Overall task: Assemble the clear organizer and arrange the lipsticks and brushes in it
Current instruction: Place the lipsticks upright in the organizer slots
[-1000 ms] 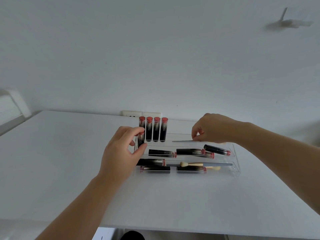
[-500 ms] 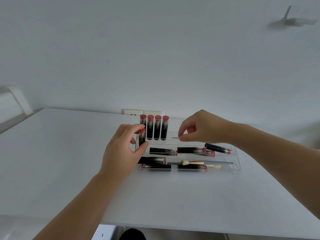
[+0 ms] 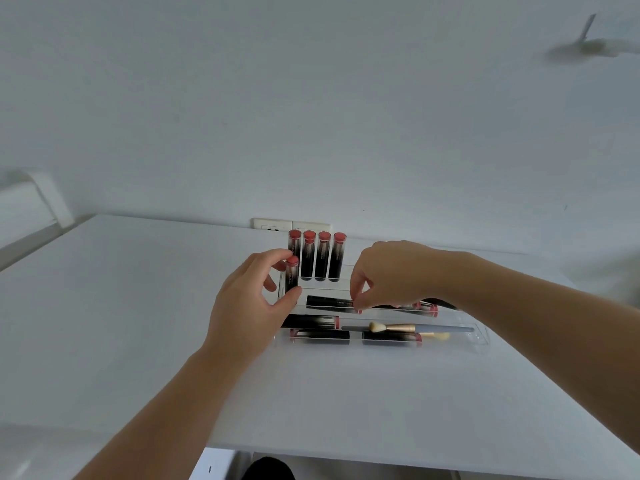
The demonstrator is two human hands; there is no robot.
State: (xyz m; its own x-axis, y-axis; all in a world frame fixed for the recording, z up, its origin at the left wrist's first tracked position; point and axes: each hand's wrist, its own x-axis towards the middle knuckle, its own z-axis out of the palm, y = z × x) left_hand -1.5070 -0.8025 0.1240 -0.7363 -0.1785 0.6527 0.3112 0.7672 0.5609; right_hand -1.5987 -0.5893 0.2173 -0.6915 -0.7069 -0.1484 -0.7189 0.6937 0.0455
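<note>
Head view, and the right hand (image 3: 388, 271) has swept leftward along the clear organizer (image 3: 479, 336) and dropped to its middle row, fingertips now pinching at the end of a lying lipstick (image 3: 330, 303); a second ago it was further right, nipping a thin dark strip above that row, which I can't make out now. The left hand (image 3: 249, 306) keeps its thumb-and-finger pinch on the upright lipstick (image 3: 292, 275) at the left end. Four lipsticks (image 3: 317, 259) stand behind, the brush (image 3: 408, 328) lies in front. Looks like late-stage tidying.
</note>
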